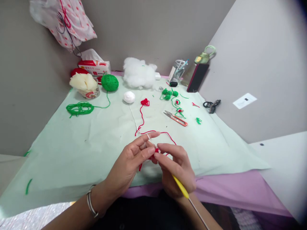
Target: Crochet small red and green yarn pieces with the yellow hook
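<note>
My left hand (pixel 134 158) pinches a small red crochet piece (pixel 156 150) between thumb and fingers, and white yarn (pixel 149 136) runs over its raised index finger. A crochet hook (pixel 181 187) with a yellow grip is held in my right hand (pixel 178 163), whose fingertips meet the red piece. The hook's tip is hidden among the fingers. From my left hand the white yarn leads back to a white ball (pixel 129 97). Red yarn (pixel 142 116) trails over the cloth to a small red tangle (pixel 145 102).
Orange-handled thread snips (pixel 176 118) lie right of centre, near small green and red crochet pieces (pixel 167 94). Behind are white stuffing (pixel 139 72), a green yarn ball (pixel 109 82), a paper cup (pixel 89 92), a tissue pack (pixel 95 67), a glass of pens (pixel 177 72), and a phone (pixel 198 77) leaning against a bottle.
</note>
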A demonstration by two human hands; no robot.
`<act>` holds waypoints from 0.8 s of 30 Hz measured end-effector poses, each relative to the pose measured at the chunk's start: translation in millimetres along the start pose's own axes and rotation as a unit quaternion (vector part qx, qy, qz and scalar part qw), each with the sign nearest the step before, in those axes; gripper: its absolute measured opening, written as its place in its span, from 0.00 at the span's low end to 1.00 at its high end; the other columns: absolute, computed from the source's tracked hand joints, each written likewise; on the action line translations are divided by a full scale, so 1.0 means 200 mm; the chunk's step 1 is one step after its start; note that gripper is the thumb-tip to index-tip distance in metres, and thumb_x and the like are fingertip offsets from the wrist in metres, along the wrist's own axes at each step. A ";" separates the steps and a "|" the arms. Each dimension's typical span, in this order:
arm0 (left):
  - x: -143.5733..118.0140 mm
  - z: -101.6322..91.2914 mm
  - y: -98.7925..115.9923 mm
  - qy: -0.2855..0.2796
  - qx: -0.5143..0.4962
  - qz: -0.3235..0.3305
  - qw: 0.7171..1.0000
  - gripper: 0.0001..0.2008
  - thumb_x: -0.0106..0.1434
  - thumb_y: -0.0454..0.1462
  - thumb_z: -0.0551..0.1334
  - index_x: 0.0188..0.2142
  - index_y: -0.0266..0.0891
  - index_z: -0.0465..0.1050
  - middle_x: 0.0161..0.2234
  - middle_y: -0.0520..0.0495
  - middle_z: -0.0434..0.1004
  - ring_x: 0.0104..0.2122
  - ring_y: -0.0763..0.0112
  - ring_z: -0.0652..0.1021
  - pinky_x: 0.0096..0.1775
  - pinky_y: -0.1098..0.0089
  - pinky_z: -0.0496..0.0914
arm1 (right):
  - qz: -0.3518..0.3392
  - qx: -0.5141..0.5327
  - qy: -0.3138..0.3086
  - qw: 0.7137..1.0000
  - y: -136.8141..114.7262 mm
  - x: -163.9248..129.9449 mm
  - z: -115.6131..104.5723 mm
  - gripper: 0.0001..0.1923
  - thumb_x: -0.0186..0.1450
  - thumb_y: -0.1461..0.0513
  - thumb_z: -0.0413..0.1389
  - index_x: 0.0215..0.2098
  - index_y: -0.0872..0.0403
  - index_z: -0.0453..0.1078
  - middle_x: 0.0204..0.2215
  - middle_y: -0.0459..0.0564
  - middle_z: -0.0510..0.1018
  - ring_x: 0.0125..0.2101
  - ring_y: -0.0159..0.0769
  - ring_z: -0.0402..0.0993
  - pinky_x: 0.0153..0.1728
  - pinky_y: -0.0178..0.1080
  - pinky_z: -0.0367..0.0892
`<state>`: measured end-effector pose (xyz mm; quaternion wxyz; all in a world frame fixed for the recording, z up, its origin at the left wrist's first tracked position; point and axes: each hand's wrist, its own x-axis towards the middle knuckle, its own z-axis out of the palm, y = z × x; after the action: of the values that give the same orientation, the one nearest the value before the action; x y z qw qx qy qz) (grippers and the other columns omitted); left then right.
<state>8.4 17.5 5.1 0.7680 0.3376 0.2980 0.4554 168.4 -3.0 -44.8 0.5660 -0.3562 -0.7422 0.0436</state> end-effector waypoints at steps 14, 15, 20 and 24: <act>0.02 -0.01 0.01 0.028 0.066 0.004 0.997 0.40 0.55 0.34 0.79 0.66 0.46 0.71 0.33 0.56 0.75 0.38 0.71 0.78 0.45 0.69 0.71 | 0.278 0.328 0.032 0.902 -0.03 0.12 0.00 0.09 0.75 0.62 0.59 0.45 0.44 0.83 0.38 0.48 0.82 0.42 0.36 0.77 0.44 0.39 0.74; 0.02 -0.02 0.02 0.010 0.071 -0.010 0.997 0.41 0.55 0.34 0.80 0.66 0.46 0.71 0.34 0.56 0.75 0.38 0.71 0.78 0.45 0.69 0.71 | 0.299 0.368 0.032 0.880 -0.01 0.13 0.00 0.08 0.74 0.60 0.60 0.43 0.45 0.83 0.37 0.48 0.81 0.40 0.36 0.76 0.42 0.39 0.73; 0.02 -0.05 0.07 -0.060 0.174 -0.026 0.983 0.30 0.63 0.38 0.75 0.63 0.50 0.75 0.34 0.56 0.75 0.38 0.71 0.76 0.47 0.66 0.70 | 0.326 0.460 -0.003 0.826 0.02 0.17 -0.03 0.12 0.73 0.55 0.60 0.36 0.51 0.81 0.30 0.48 0.76 0.30 0.34 0.72 0.31 0.37 0.70; 0.00 -0.07 0.12 -0.032 0.293 0.021 0.955 0.23 0.69 0.38 0.68 0.62 0.48 0.76 0.34 0.54 0.76 0.37 0.68 0.76 0.44 0.65 0.70 | 0.233 0.366 -0.046 0.900 0.01 0.19 -0.08 0.10 0.76 0.59 0.55 0.41 0.52 0.78 0.33 0.49 0.79 0.30 0.34 0.75 0.30 0.37 0.74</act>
<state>-13.8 30.1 16.3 0.6346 0.5687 0.3865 0.3528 180.1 14.0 -9.4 0.5950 -0.2846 -0.5952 0.4590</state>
